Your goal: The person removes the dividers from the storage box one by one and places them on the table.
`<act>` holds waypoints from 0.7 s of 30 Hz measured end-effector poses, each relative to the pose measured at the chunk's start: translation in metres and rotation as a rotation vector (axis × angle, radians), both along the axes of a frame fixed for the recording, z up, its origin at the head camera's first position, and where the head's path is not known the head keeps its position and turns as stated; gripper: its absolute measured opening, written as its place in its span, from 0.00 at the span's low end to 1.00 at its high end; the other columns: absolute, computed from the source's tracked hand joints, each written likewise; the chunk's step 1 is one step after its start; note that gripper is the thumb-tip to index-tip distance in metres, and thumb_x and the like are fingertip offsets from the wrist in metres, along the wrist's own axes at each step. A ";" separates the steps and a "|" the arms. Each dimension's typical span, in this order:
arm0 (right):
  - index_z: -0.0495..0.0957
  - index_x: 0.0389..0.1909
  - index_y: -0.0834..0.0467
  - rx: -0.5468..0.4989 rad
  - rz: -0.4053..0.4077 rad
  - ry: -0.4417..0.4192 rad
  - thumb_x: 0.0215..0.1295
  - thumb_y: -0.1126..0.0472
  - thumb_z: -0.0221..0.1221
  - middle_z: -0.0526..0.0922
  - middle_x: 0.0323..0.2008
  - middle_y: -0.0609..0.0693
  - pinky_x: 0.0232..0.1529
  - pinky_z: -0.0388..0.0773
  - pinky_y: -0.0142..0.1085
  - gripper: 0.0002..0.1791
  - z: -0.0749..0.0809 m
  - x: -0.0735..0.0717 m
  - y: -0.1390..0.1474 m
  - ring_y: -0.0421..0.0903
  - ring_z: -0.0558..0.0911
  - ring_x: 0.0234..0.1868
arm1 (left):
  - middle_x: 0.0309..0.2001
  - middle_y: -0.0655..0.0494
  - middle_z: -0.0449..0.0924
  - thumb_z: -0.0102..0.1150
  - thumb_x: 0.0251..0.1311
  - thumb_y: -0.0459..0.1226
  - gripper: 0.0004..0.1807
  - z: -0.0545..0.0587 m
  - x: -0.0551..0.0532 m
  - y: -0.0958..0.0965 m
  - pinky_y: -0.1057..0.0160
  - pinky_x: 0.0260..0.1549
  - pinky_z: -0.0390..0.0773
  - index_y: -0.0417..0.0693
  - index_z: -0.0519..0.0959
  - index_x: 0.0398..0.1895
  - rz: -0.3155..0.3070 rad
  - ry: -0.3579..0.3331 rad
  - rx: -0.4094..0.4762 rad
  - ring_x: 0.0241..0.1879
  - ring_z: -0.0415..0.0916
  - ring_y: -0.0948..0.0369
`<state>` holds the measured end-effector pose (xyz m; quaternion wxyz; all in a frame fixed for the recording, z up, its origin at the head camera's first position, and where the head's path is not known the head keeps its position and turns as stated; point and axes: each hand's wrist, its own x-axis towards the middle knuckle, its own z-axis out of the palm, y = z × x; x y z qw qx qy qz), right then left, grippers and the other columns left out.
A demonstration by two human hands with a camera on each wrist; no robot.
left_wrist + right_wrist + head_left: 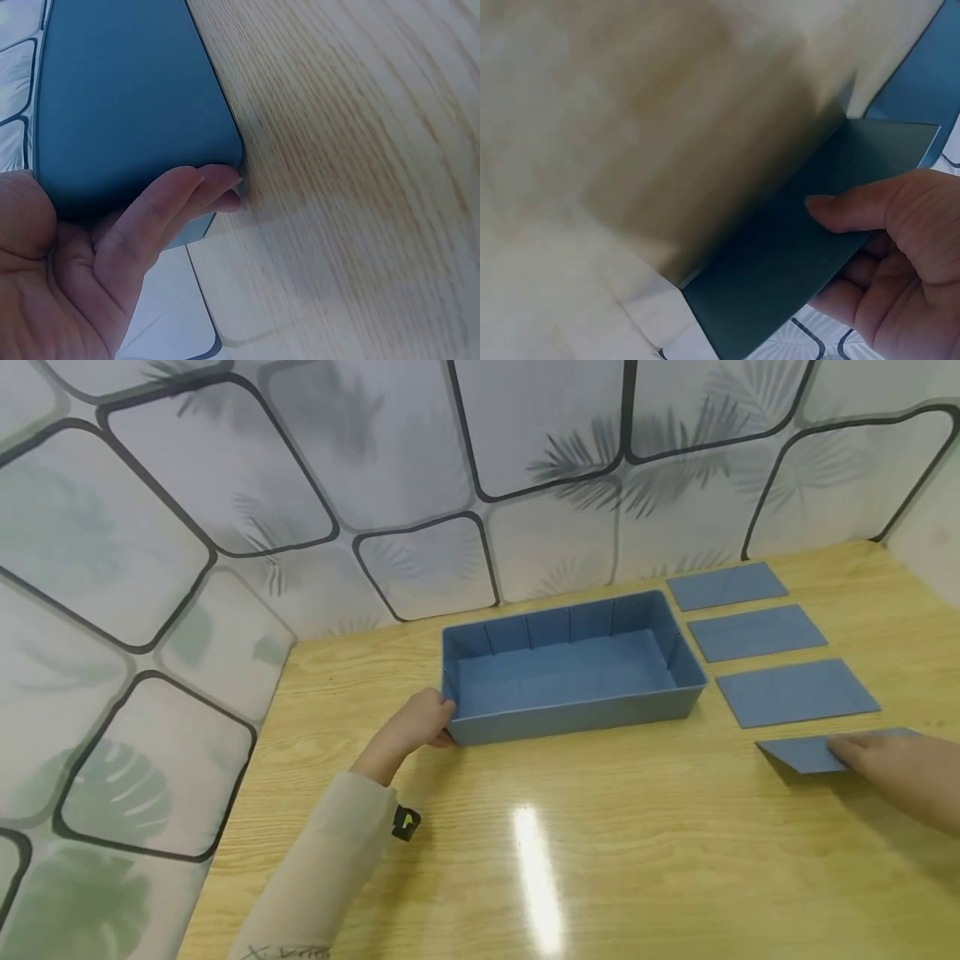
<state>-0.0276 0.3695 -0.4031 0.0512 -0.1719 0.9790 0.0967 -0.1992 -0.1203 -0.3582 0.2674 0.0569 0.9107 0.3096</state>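
Observation:
A shallow blue rectangular storage box (570, 718) stands upright on the table, its inner walls marked by thin upright slots. At its left end my left hand (418, 718) grips the wall, with the fingers against the outside (142, 225); the thumb's tip is hidden in the left wrist view. Out to the right, my right hand (892, 768) pinches a flat blue divider panel (802, 753) between thumb and fingers. That panel is tilted, its lower edge at or close to the tabletop in the right wrist view (780, 255).
Three more blue panels lie flat in a column right of the box: a far one (727, 585), a middle one (757, 632) and a near one (797, 692). The wood-grain table (600, 843) meets patterned walls (420, 568) behind and to the left.

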 end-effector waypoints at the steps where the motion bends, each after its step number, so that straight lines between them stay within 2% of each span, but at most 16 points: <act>1: 0.74 0.45 0.75 0.000 0.003 0.012 0.45 0.78 0.63 0.77 0.44 0.74 0.37 0.79 0.55 0.21 -0.002 0.003 -0.001 0.68 0.80 0.38 | 0.39 0.33 0.79 0.33 0.66 0.34 0.20 0.000 0.000 0.000 0.60 0.29 0.84 0.23 0.72 0.43 0.001 -0.001 0.002 0.30 0.83 0.50; 6: 0.74 0.45 0.75 -0.035 0.030 0.148 0.43 0.80 0.62 0.76 0.45 0.75 0.40 0.77 0.56 0.22 -0.014 0.014 -0.005 0.69 0.78 0.44 | 0.38 0.33 0.80 0.33 0.66 0.34 0.20 0.000 -0.001 0.001 0.60 0.29 0.84 0.24 0.73 0.39 -0.004 -0.002 0.003 0.29 0.83 0.51; 10: 0.73 0.45 0.76 -0.083 0.042 0.202 0.40 0.82 0.62 0.75 0.45 0.76 0.40 0.77 0.57 0.25 -0.022 0.019 -0.004 0.70 0.77 0.45 | 0.36 0.33 0.79 0.33 0.66 0.33 0.18 0.000 0.000 0.001 0.61 0.28 0.84 0.29 0.73 0.31 -0.009 0.004 0.002 0.27 0.83 0.52; 15: 0.72 0.46 0.78 -0.087 0.052 0.195 0.38 0.81 0.63 0.74 0.46 0.77 0.39 0.77 0.57 0.27 -0.028 0.021 -0.002 0.71 0.77 0.45 | 0.36 0.33 0.79 0.33 0.65 0.33 0.16 0.001 0.001 0.000 0.61 0.28 0.84 0.38 0.69 0.23 -0.015 0.004 0.002 0.27 0.83 0.52; 18: 0.73 0.45 0.78 -0.095 0.033 0.188 0.40 0.81 0.62 0.74 0.46 0.77 0.37 0.78 0.57 0.24 -0.029 0.021 -0.003 0.71 0.77 0.45 | 0.34 0.34 0.79 0.34 0.65 0.33 0.16 0.001 0.000 0.001 0.60 0.28 0.84 0.37 0.69 0.23 -0.013 0.003 0.005 0.27 0.83 0.52; 21: 0.72 0.47 0.78 -0.073 -0.013 0.114 0.46 0.79 0.60 0.72 0.49 0.78 0.39 0.78 0.57 0.23 -0.025 0.020 -0.005 0.72 0.75 0.47 | 0.32 0.36 0.78 0.34 0.65 0.33 0.16 0.000 -0.002 0.001 0.60 0.27 0.84 0.34 0.71 0.24 -0.005 -0.001 0.005 0.25 0.82 0.54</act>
